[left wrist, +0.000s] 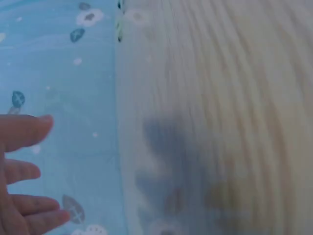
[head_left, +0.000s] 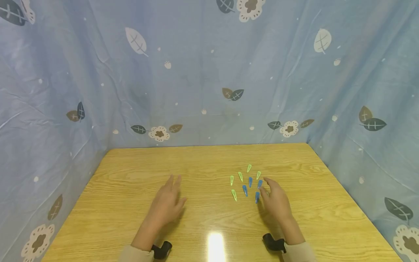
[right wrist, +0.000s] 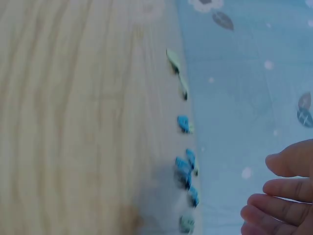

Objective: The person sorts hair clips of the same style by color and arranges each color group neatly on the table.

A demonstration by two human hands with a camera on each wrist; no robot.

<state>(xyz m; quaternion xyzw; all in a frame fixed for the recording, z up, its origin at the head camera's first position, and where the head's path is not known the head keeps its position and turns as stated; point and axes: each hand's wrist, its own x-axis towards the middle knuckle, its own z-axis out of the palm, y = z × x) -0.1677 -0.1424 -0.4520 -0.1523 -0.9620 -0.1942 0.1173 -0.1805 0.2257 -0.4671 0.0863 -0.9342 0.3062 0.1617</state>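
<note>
Small, flat pieces call for a light touch

A patterned curtain stands behind and to both sides of a wooden table, whose level top gives the fingers firm support to work against. The left hand is spread over bare wood, thumb apart, holding nothing and well away from the clips; kept there, it should block neither sight nor reach. The right hand also holds nothing, its thumb and forefinger parted beside the group; whether either tip touches a clip cannot be told.

The clips lie loosely spread on the table, right of centre: five green clips, mostly along the far and left side, and four blue clips nearer the right hand. The closest blue clip sits by the gap between thumb and forefinger. For a clean pickup, I would bring both tips down level with the wood, pinch the narrow sides rather than the flat face, and lift straight up; a sideways sweep could nudge its neighbours, since the blue ones lie near each other
</note>
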